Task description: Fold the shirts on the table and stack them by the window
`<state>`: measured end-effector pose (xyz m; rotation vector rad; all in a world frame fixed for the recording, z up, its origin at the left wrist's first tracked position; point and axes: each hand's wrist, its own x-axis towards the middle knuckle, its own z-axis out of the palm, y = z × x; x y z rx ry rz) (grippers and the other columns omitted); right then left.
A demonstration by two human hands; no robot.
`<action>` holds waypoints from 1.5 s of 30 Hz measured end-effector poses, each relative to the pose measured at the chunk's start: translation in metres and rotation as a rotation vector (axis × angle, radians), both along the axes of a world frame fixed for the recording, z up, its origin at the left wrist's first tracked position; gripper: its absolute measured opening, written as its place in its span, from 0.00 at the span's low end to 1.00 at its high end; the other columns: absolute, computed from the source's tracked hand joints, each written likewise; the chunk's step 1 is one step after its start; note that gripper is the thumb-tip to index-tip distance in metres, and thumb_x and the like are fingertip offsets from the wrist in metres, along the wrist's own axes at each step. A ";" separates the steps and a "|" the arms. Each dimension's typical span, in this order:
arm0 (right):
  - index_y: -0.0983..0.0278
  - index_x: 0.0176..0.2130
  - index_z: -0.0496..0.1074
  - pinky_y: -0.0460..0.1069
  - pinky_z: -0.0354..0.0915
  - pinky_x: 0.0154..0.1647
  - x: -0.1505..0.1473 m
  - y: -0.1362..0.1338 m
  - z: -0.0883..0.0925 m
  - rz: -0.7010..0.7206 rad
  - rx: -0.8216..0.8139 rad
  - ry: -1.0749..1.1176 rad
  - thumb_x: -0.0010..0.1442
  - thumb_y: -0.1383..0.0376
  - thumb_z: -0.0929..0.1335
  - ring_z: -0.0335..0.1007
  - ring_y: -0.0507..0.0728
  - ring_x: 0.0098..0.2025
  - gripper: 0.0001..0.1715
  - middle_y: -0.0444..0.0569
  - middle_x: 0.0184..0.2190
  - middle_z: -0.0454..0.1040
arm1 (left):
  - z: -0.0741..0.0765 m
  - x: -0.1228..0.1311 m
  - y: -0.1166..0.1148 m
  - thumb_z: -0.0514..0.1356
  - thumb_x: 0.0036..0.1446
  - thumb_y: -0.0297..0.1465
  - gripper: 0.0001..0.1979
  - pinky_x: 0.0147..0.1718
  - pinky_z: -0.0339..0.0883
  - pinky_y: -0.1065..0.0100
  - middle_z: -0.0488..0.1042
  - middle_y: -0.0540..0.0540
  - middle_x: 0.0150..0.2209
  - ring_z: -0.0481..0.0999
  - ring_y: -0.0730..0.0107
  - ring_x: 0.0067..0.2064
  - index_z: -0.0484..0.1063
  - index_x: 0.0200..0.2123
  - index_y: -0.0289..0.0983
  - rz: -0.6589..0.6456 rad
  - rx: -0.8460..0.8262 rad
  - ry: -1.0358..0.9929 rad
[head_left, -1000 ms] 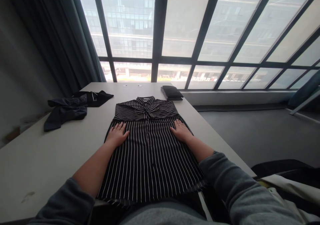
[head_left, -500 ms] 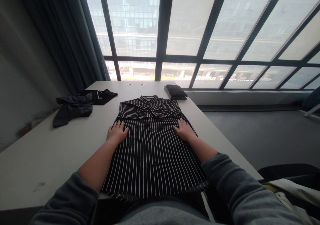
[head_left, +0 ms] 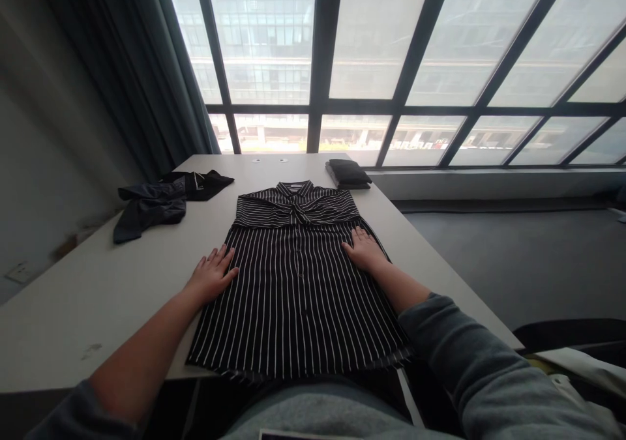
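Note:
A black shirt with white stripes (head_left: 293, 303) lies front up on the white table, collar toward the window, its sleeves folded in across the chest. The bottom hem reaches the table's near edge by my body. My left hand (head_left: 211, 276) rests at the shirt's left side, fingers spread, fingertips at the fabric's edge. On the right part of the shirt, below the folded sleeve, my right hand (head_left: 364, 251) lies flat with the thumb apart. Neither hand grips anything.
Crumpled dark garments (head_left: 156, 205) lie at the table's far left. A small stack of folded dark clothes (head_left: 348, 174) sits at the back right. Beyond the white table (head_left: 98, 296) are a window and a dark curtain (head_left: 117, 68). Items lie at the lower right (head_left: 577, 368).
My left hand has slid outward to the left, toward the shirt's edge, and the lower left of the shirt has spread wider. My right hand stays nearly in place. The view has shifted slightly.

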<state>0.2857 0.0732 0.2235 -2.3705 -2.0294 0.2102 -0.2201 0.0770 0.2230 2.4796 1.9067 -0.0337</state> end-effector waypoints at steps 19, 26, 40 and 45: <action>0.77 0.78 0.43 0.59 0.35 0.79 0.001 0.000 0.004 0.008 -0.006 -0.028 0.73 0.42 0.50 0.33 0.65 0.81 0.53 0.62 0.80 0.37 | 0.009 -0.042 -0.118 0.50 0.68 0.47 0.31 0.75 0.47 0.48 0.56 0.48 0.77 0.53 0.56 0.77 0.66 0.71 0.45 -0.018 0.007 -0.119; 0.78 0.78 0.45 0.58 0.38 0.79 0.001 0.000 0.002 0.013 0.001 -0.055 0.74 0.44 0.50 0.35 0.66 0.81 0.51 0.62 0.80 0.40 | 0.020 -0.046 -0.135 0.56 0.63 0.44 0.15 0.67 0.64 0.53 0.72 0.43 0.67 0.72 0.52 0.66 0.72 0.29 0.43 -0.134 0.047 -0.416; 0.69 0.60 0.78 0.54 0.54 0.73 -0.140 0.062 0.066 0.391 0.283 -0.005 0.74 0.59 0.62 0.62 0.65 0.69 0.26 0.62 0.67 0.69 | 0.035 -0.026 -0.167 0.52 0.66 0.47 0.16 0.33 0.68 0.65 0.76 0.52 0.28 0.77 0.64 0.28 0.71 0.39 0.43 0.135 0.002 -0.677; 0.64 0.53 0.82 0.52 0.67 0.56 -0.256 0.113 0.078 0.512 0.199 0.038 0.72 0.57 0.65 0.73 0.64 0.57 0.22 0.58 0.54 0.79 | 0.036 -0.019 -0.157 0.53 0.67 0.43 0.19 0.38 0.70 0.64 0.82 0.47 0.42 0.83 0.61 0.38 0.70 0.56 0.43 0.218 -0.036 -0.669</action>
